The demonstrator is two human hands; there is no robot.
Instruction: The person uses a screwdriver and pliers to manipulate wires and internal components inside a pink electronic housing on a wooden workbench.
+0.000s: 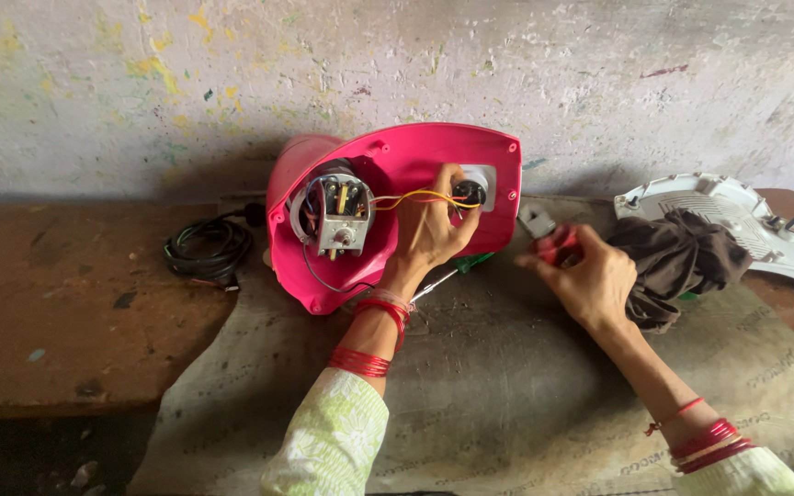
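On sacking-covered surface (507, 386): L hand (434, 225) pinches wires (406, 197) inside pink housing (397, 161); R hand (590, 280) grips red-handled pliers (549, 237) beside dark cloth (677, 257).

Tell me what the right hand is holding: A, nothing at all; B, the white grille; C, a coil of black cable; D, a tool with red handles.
D: the right hand grips a tool with red handles, its metal tip pointing toward the pink housing, while the black cable and white grille lie untouched.
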